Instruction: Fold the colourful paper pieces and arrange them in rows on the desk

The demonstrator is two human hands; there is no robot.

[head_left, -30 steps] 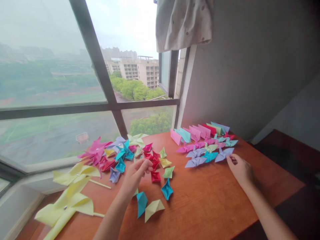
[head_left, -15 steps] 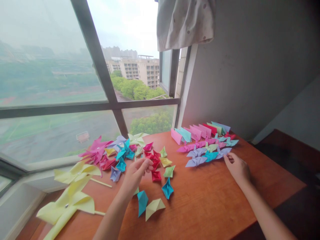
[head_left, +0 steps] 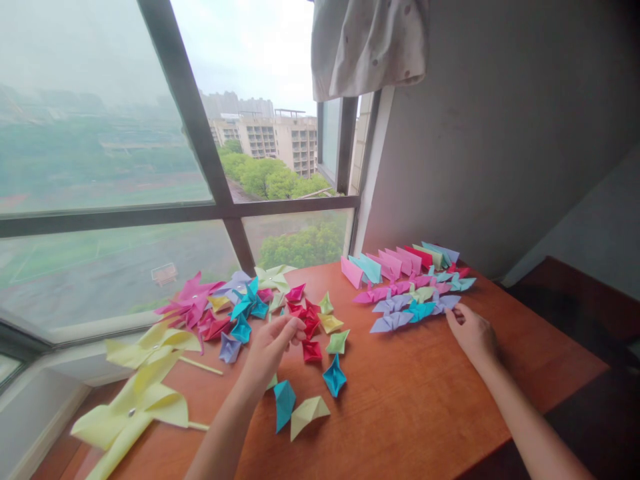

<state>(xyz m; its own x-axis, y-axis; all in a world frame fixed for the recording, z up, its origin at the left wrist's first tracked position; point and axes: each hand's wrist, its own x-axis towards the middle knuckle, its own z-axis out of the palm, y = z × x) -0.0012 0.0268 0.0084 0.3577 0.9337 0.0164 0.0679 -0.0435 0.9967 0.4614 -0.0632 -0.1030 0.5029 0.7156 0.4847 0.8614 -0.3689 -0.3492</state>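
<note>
Grey daylight from the window (head_left: 293, 210) falls over a brown tabletop (head_left: 410, 393) strewn with folded paper. Out near the far right corner, the right hand (head_left: 467, 328) has its fingers bent, tips at the wing of a lavender crane (head_left: 444, 305) — whether it's pinching or merely touching, I can't tell. The left hand (head_left: 283, 338) hangs loosely curled above the other side; nothing shows in it, though its palm is hidden.

Right beside the lavender crane sits a turquoise crane (head_left: 419, 311), so a careless nudge could push one into the other and skew the row; a hard squeeze might crease the wing. Behind them, standing folded papers (head_left: 410, 262) block the far side, and could topple if knocked.

Under the left wrist, a red paper boat (head_left: 312, 351) and a blue folded piece (head_left: 285, 405) lie close enough for a sleeveless forearm to sweep aside. Farther left, a yellow pinwheel (head_left: 131, 408) spreads wide — and the window looks partly open, so a gust could scatter everything.
</note>
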